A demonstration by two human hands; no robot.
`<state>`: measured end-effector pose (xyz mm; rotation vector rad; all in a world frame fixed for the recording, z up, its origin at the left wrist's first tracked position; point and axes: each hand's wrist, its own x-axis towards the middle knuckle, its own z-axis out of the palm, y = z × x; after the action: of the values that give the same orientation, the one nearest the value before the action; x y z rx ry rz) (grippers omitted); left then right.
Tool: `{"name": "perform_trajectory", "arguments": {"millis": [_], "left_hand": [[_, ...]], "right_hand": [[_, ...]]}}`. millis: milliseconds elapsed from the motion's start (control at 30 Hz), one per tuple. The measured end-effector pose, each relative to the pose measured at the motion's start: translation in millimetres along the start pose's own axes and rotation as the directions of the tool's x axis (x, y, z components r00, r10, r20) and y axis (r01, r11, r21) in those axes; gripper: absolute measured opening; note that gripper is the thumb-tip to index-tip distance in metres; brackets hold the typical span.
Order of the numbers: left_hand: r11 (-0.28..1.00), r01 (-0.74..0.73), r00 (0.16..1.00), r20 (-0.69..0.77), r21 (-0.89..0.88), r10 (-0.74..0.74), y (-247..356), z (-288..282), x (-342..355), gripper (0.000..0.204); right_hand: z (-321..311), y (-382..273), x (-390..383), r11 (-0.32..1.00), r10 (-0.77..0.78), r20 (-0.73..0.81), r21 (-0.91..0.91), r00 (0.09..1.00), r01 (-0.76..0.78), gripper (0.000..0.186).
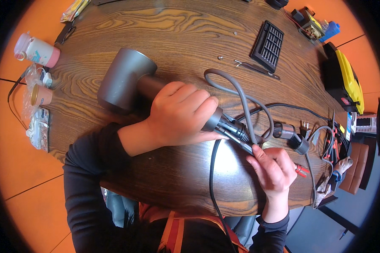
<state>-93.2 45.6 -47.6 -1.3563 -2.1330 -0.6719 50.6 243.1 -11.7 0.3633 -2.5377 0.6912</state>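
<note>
My left hand (pixel 177 111) is closed around the handle of a dark grey hair dryer (pixel 124 80), whose wide head points to the left. At the handle's lower end the casing is open, and a narrow black inner part (pixel 240 130) shows beside the grey power cord (pixel 245 107). A slim silver screwdriver (pixel 243 145) is pinched in my right hand (pixel 274 166). Its tip reaches the opened handle end, beside my left fingers; the exact contact point is hidden. Farther back lie tweezers (pixel 257 68) and a small screw (pixel 220 57).
A black bit case (pixel 268 46) lies at the far right, near a black-and-yellow toolbox (pixel 346 80). Cord fittings (pixel 284 130) and pliers (pixel 334 145) are on the right. A tumbler (pixel 38 50) and paper cup (pixel 41 95) stand left. A black cable (pixel 212 177) crosses the table's front edge.
</note>
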Motion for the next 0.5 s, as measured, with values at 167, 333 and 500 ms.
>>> {"name": "perform_trajectory", "arguments": {"millis": [167,333,500], "left_hand": [[1.0,0.005,1.0,-0.001,0.016,-0.005,0.3,1.1,0.6,0.05],[1.0,0.003,1.0,0.013,0.006,-0.003,0.0,0.3,0.7,0.049],[1.0,-0.005,1.0,0.029,0.001,0.005,0.7,-0.7,-0.1,0.05]], "right_hand": [[2.9,-1.4,0.9,0.915,0.236,0.045,0.327,0.971,-0.237,0.025],[-2.7,2.3,1.9,0.98,0.045,0.021,0.194,0.999,-0.048,0.024],[-4.1,13.3,4.7,0.959,-0.275,-0.006,-0.07,0.961,0.274,0.032]]}}
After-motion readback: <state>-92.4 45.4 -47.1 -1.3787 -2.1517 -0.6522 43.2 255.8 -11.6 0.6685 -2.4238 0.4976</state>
